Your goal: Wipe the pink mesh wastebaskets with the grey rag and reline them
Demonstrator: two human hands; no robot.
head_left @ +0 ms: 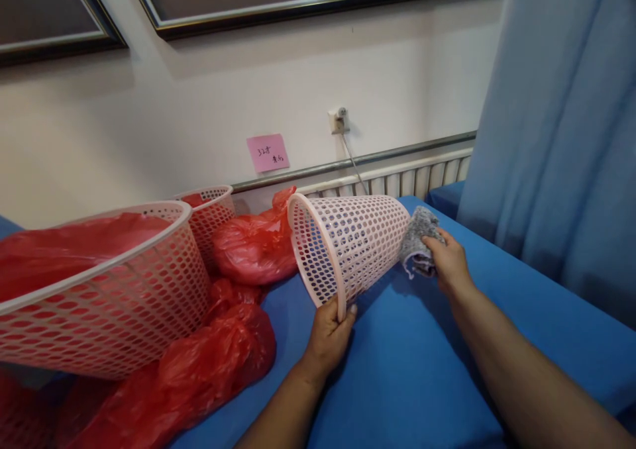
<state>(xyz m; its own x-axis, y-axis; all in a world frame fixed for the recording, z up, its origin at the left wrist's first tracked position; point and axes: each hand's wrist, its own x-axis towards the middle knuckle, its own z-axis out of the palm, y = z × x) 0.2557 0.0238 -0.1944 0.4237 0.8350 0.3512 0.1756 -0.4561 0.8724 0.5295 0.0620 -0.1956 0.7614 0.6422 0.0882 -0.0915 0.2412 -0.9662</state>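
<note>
A pale pink perforated plastic wastebasket [365,230] lies tilted on its side above the blue-covered surface, its mouth facing left. My left hand [328,336] is closed on the lower edge of its rim, with the thumb outside. At the basket's base on the right, my right hand [448,257] grips a bunched grey cloth [420,240], which touches the bottom end of the basket. Part of the right hand's fingers is hidden behind the cloth.
Left of me stand a large pink basket [149,303] with a red bag inside and a smaller basket [218,207] behind it. Red plastic bags [253,250] lie between. A radiator [407,181], a wall socket [340,121] and a blue curtain [556,138] border the blue surface [397,383].
</note>
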